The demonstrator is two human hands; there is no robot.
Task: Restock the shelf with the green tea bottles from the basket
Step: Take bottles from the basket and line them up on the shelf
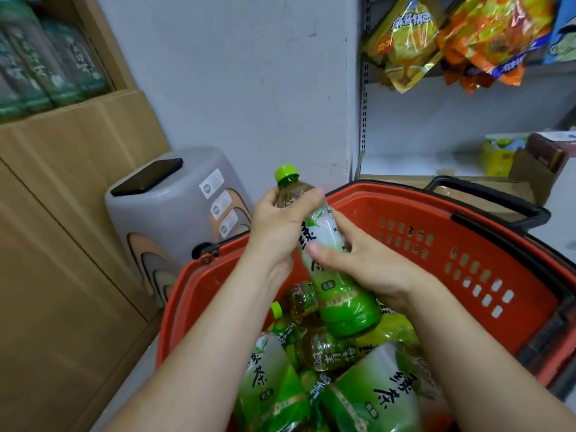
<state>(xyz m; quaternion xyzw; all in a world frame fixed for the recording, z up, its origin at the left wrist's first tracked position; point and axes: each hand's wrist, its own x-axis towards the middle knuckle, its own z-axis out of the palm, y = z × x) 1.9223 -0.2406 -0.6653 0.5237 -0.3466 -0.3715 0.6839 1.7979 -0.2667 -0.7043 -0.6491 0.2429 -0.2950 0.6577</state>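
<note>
A green tea bottle (pixel 338 288) with a green cap and green-white label is held tilted above the red basket (pixel 436 232), cap pointing up and away. My left hand (pixel 277 226) wraps its upper part near the neck. My right hand (pixel 367 263) grips its middle from the right. Several more green tea bottles (pixel 358 378) lie piled in the basket below. At the top left, the wooden shelf (pixel 78 141) holds a row of green tea bottles (pixel 43 67).
A grey plastic stool (pixel 174 210) with a black phone (pixel 146 176) on top stands left of the basket against the white wall. On the right, a metal shelf carries snack bags (pixel 452 39) and small boxes (pixel 514 157).
</note>
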